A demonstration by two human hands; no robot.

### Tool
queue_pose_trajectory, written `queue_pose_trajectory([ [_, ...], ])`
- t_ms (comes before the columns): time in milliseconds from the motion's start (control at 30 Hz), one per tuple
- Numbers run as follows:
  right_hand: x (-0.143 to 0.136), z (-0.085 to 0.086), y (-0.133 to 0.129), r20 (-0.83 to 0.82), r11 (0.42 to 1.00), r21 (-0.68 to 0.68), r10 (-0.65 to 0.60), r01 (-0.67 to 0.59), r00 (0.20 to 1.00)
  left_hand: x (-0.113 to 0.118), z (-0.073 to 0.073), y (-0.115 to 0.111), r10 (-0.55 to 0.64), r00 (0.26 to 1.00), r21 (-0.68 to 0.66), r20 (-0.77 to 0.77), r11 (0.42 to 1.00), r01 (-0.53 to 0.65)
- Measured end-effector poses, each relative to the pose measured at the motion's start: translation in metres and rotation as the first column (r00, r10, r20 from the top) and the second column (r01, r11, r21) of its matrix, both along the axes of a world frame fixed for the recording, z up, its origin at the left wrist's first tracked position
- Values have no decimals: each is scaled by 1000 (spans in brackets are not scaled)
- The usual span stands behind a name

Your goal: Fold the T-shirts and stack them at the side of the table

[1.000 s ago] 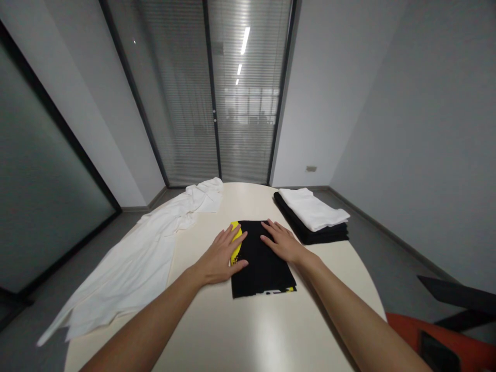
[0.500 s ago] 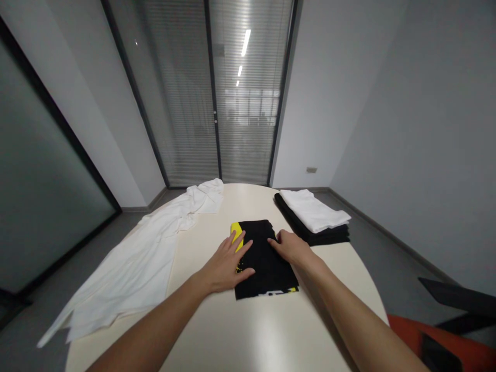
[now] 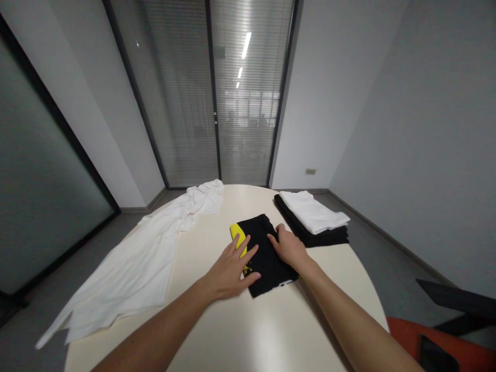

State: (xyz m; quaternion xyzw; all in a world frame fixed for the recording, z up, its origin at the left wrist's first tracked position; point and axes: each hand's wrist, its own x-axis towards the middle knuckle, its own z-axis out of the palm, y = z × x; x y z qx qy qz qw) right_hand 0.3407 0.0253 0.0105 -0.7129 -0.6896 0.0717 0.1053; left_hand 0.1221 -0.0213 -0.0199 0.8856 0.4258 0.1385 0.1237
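Observation:
A folded black shirt [image 3: 267, 248] with a yellow patch and splatter print lies turned at a slant on the table. My left hand [image 3: 234, 266] rests flat over its left side, fingers spread across the yellow area. At the opposite edge, my right hand [image 3: 289, 248] grips the fabric, thumb on top and the other fingers curled at the side, partly hidden. Just beyond my right hand, a folded white garment [image 3: 312, 211] lies on a stack of folded black cloth [image 3: 325, 238].
A loose white long-sleeved garment [image 3: 132, 263] is spread along the left of the round, pale table [image 3: 217, 336], hanging over its edge. An orange and black chair [image 3: 437, 341] stands at the lower right. Behind the table are glass panels with blinds [image 3: 248, 139].
The folded black shirt has turned anticlockwise, its near edge now slanting up to the right. My left hand has shifted slightly right with it; my right hand stays at the right edge.

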Motion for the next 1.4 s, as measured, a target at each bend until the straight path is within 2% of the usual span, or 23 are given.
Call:
queue_pose_trajectory([
  [133,2,12,-1,-12,997,69,22,-21,1000,0,-5,5,121,990,28,75,992,-123],
  [267,19,33,11,-72,984,173,57,-43,996,0,-14,9,239,967,49,89,969,-244],
  [400,36,58,28,-100,965,251,105,-77,989,1,-16,9,256,966,54,26,965,-257],
  [533,52,82,48,-49,948,296,141,-121,989,2,-13,8,270,963,50,-13,962,-269],
  [800,106,134,100,-136,922,379,143,-82,980,1,-16,10,265,964,74,20,961,-266],
  [900,128,145,118,-184,929,367,131,-56,974,1,-17,11,261,965,78,24,962,-262],
  [967,144,142,130,-220,933,357,133,-47,966,1,-18,11,259,965,78,30,962,-261],
  [1033,162,128,141,-236,943,334,97,-13,967,2,-18,12,257,966,76,30,963,-259],
  [1100,181,107,152,-223,965,259,35,25,974,2,-18,13,258,966,74,31,963,-259],
  [1200,204,73,162,-137,989,144,8,12,990,2,-19,14,261,965,74,39,962,-263],
  [1300,210,53,164,-20,992,86,-91,92,996,1,-20,14,261,964,75,44,962,-264],
  [1400,196,51,158,72,974,171,-160,146,984,1,-21,15,259,965,71,36,963,-261],
])
